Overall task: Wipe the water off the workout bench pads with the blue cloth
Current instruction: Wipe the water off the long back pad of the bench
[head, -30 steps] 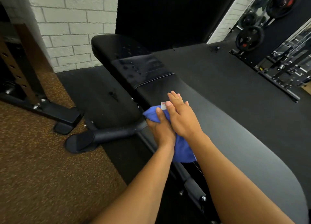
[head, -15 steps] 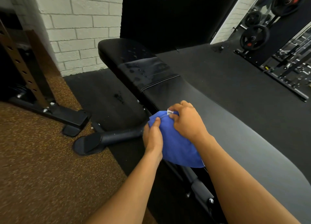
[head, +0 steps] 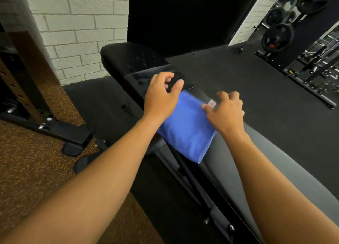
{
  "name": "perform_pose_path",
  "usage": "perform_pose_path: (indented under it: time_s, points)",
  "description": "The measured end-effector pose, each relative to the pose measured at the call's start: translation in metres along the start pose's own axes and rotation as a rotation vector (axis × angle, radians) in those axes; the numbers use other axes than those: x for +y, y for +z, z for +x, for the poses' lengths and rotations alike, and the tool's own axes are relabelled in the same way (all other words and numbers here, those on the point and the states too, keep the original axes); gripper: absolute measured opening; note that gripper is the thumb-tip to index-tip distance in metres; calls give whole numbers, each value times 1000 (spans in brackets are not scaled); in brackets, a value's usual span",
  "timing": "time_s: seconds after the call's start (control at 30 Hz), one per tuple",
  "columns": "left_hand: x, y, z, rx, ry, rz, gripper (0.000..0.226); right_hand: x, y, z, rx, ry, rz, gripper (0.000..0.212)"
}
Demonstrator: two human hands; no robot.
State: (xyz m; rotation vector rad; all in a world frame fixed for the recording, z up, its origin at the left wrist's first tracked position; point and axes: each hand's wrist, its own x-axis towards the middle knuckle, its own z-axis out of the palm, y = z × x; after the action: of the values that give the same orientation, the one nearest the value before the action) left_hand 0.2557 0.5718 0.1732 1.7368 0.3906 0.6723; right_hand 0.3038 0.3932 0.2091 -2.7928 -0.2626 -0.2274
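A folded blue cloth (head: 185,126) is laid across the long bench pad (head: 244,170), just short of the seam with the seat pad (head: 132,60), on which water drops are seen. Its far right corner, by a small tag (head: 211,103), is pinched by the right hand (head: 226,111) with curled fingers. Its left edge is overlapped by the left hand (head: 161,97), fingers loosely curled and slightly spread, nothing gripped.

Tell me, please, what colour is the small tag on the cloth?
The small sewn tag on the folded blue cloth looks white with a pink mark, seen in the head view.
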Motion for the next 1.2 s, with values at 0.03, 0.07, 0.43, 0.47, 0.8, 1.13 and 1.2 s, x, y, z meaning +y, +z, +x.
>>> perform_pose_path:
  time_s: [0.03,0.07,0.43,0.47,0.8,1.13,1.2]
  points:
    - [-2,-3,6,19,2,-4,21,-5,3,-5,41,-58,-32,60]
    - [-6,-8,11,34,-3,-7,20,-13,9,-11,63,-154,-17,67]
    - [-51,-55,43,-44,11,152,11,-71,83,-5,-350,-117,-135,84]
    - [-52,-55,47,-65,21,159,12,-70,83,2,-358,-80,-121,83]
    - [-40,-15,86,-296,88,268,13,-59,89,63,-297,127,-71,76]
    - [-32,4,103,-330,40,372,14,-54,94,74,-282,101,-68,80]
    - [-26,8,107,-322,35,413,14,-52,92,68,-293,60,-69,83]
